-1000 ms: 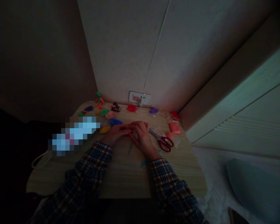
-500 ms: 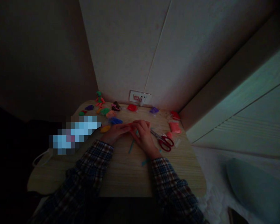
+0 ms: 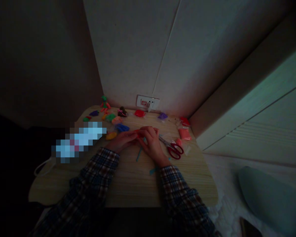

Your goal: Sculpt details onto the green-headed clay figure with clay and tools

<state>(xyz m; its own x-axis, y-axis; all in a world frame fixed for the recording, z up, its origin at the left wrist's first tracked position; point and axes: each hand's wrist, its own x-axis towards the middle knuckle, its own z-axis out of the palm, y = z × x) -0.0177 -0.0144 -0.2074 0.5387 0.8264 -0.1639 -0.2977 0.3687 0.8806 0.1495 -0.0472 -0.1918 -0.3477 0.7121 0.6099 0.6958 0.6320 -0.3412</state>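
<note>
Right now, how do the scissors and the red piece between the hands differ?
The scissors lie on the table; the red piece is held between the left hand and right hand. The scissors are mostly visible; the red piece is largely covered. Both show red.

Two bare hands (image 3: 123, 141) (image 3: 151, 143) are showing, with one red piece (image 3: 138, 134); one wooden table (image 3: 133, 187) is bearing one red-handled pair of metal scissors (image 3: 173, 150), two red plastic packets (image 3: 139, 113) (image 3: 184, 121) and two purple lumps (image 3: 94, 113) (image 3: 162, 116).

Red piece (image 3: 138, 133) part-hidden, bright device (image 3: 81, 141) pixelated; sleeves (image 3: 185, 197) cropped
</note>
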